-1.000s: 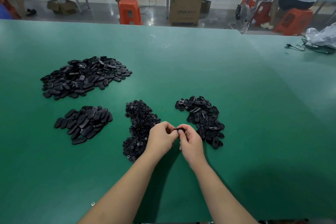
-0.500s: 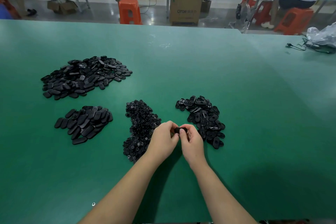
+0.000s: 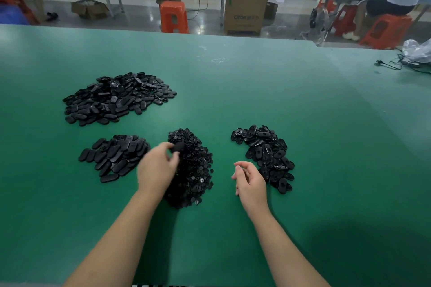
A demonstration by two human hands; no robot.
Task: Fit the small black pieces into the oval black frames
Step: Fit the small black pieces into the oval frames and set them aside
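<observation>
My left hand (image 3: 156, 170) hovers between the near left pile and the middle heap of small black pieces (image 3: 194, 177). It pinches a blurred black oval frame (image 3: 178, 147) at its fingertips. My right hand (image 3: 250, 180) hangs just left of the pile of open oval frames (image 3: 268, 156), fingers loosely curled and holding nothing. A small pile of closed oval parts (image 3: 116, 156) lies left of my left hand. A larger pile of similar oval parts (image 3: 116, 98) lies farther back on the left.
The green table (image 3: 303, 123) stretches wide around the piles. A black cable (image 3: 391, 66) and a clear plastic bag (image 3: 417, 51) lie at the far right edge. Beyond the table stand orange stools, cardboard boxes and another bench with a seated person.
My hands, joined on one oval frame before, have parted. The left hand has swung left carrying the frame, and the right hand has let go and drifted right.
</observation>
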